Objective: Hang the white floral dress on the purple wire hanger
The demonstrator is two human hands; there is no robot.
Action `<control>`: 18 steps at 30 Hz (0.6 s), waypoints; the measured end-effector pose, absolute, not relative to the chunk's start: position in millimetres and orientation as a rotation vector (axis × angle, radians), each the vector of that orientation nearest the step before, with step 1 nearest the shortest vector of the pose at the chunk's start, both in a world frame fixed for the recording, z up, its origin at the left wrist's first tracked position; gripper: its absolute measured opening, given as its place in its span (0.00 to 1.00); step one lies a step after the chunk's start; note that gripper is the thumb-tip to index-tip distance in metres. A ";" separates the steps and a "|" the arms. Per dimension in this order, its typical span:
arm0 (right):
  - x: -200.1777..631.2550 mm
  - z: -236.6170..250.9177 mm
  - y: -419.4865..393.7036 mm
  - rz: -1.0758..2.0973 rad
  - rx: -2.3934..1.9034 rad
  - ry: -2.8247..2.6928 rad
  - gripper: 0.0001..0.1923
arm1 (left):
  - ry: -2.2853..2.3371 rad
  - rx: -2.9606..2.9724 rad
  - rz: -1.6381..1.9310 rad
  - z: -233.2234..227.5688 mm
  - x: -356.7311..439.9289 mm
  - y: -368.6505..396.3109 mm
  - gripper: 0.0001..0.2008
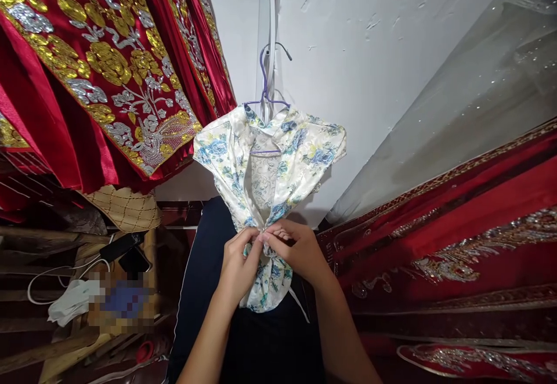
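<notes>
A small white dress with blue flowers (300, 152) hangs on a purple hanger (264, 82), its front parted in a long V below the collar. At the bottom of that V, my left hand (241, 259) pinches one edge of the cloth. My right hand (296, 247) pinches the other edge, and the fingertips of both hands meet there. Whatever fastener lies between them is too small to make out. Below the hands the dress's lower part bunches over my dark-clothed lap, with a thin white ribbon (299, 305) trailing to the right.
Red garments with gold and silver embroidery (108, 65) hang at the left. More red beaded garments (456, 245) and sheer sparkly fabric (470, 82) fill the right side. A wooden stool (150, 256) at lower left bears a phone, a white cable (32, 285) and tissue. Behind stands a white wall (348, 42).
</notes>
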State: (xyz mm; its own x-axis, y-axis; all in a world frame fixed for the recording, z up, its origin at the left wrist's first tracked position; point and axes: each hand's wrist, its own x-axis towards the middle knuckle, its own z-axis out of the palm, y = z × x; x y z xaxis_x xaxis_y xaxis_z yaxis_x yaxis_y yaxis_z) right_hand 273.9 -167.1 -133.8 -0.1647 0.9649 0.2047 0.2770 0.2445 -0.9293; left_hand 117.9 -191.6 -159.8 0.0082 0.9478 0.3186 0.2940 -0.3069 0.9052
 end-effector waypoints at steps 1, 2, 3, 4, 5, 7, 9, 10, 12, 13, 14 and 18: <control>274.1 -134.6 -167.7 0.933 -1.164 -1.619 0.06 | 1.272 1.650 1.309 -157.3 118.1 -192.6 0.10; 274.5 -135.8 -168.6 0.894 -1.146 -1.609 0.06 | 1.253 1.652 1.293 -154.2 118.2 -193.8 0.10; 275.3 -136.8 -169.5 0.854 -1.125 -1.601 0.06 | 1.236 1.663 1.277 -150.6 118.1 -195.1 0.10; 276.3 -137.4 -170.2 0.812 -1.101 -1.598 0.06 | 1.220 1.679 1.260 -147.0 117.9 -196.6 0.10; 277.7 -137.3 -169.9 0.759 -1.080 -1.594 0.07 | 1.209 1.700 1.241 -143.9 117.6 -198.2 0.10; 281.5 -133.3 -163.6 0.605 -1.065 -1.572 0.07 | 1.194 1.739 1.179 -140.1 117.0 -201.2 0.11; 286.1 -123.0 -145.5 0.410 -1.085 -1.508 0.07 | 1.165 1.782 1.078 -140.7 116.6 -203.6 0.12; 288.5 -115.1 -131.5 0.321 -1.090 -1.469 0.07 | 1.148 1.811 1.016 -142.5 116.5 -204.4 0.12; 292.9 -93.7 -96.4 0.187 -1.062 -1.420 0.08 | 1.137 1.881 0.910 -148.2 116.2 -204.7 0.12; 294.6 -80.8 -77.7 0.156 -1.008 -1.438 0.09 | 1.147 1.923 0.872 -151.4 115.8 -203.9 0.13; 295.7 -67.1 -60.0 0.122 -0.950 -1.473 0.09 | 1.166 1.973 0.839 -154.3 115.1 -202.2 0.12; 291.9 -19.8 -20.0 0.024 -0.786 -1.603 0.09 | 1.238 2.254 0.704 -154.5 108.1 -184.7 0.12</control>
